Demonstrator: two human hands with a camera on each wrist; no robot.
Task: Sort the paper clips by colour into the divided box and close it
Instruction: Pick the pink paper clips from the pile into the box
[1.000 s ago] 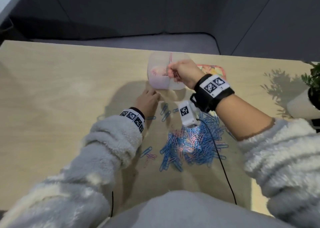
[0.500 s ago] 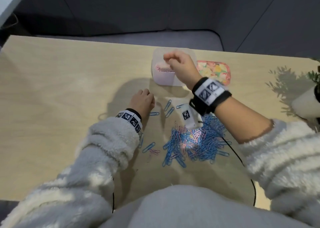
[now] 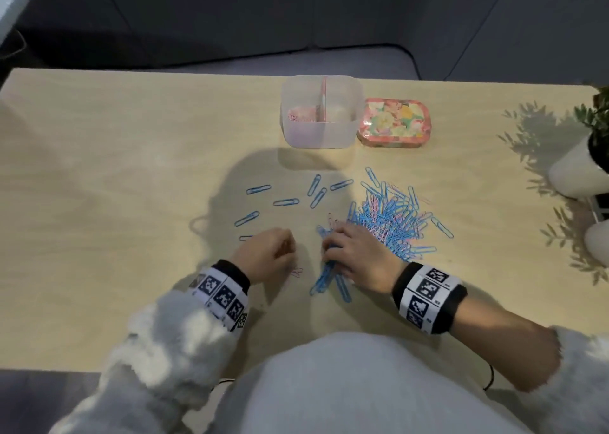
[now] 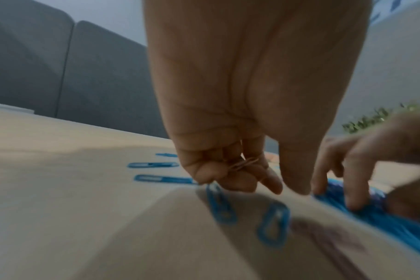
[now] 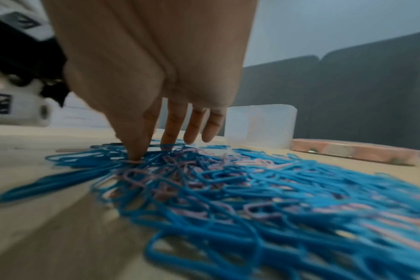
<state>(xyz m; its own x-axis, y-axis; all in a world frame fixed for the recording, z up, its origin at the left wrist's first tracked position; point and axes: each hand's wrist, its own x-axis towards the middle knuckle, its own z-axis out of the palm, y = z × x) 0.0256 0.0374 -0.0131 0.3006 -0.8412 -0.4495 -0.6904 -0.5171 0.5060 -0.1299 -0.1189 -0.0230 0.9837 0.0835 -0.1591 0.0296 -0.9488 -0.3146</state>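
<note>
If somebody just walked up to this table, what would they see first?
Probably the big tangled pile of blue and pink clips in the middle of the table, with the right hand pressing its fingers into the near edge. Beside it, the left hand pinches a few pink clips. At the far edge stands the clear box, open, with its flowery lid lying to its right.

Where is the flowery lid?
In the head view the lid lies flat at the far side of the table, right beside the clear box on its right, beyond the clip pile.
</note>
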